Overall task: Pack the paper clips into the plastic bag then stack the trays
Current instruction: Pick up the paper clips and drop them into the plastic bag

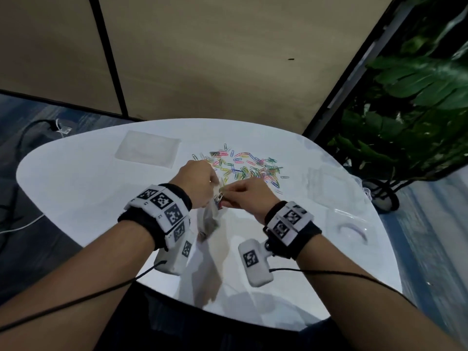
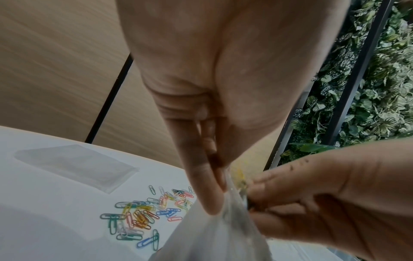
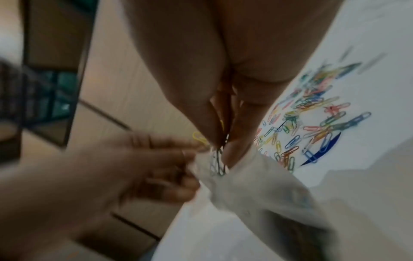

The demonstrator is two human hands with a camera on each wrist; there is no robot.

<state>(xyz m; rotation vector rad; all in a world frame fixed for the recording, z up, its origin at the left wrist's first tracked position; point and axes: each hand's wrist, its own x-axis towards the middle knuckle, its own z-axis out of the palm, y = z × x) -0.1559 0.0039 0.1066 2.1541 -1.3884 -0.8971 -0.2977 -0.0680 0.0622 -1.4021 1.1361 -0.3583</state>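
**Filling the bag over the white table**

Working from the largest thing down, we see our white table [image 1: 76, 178], rounded at its edges. On its far left lies a flat clear tray [image 1: 147, 150]; on the right, near the edge, sits another clear tray [image 1: 331, 186], hard to make out against the white.

We hold the plastic bag [image 1: 207, 219] above the near middle of the table. It is thin, cloudy-clear and crumpled, hanging down from its mouth.

Our left hand [image 1: 196, 182] pinches the bag's top edge between thumb and fingers. Our right hand [image 1: 247, 196] is curled at the bag's mouth, fingertips pinching a few clips [image 3: 218, 162] partly inside it.

Loose paper clips [image 1: 243, 165] lie scattered just beyond our hands: small wire loops in pink, blue, green, yellow and white.
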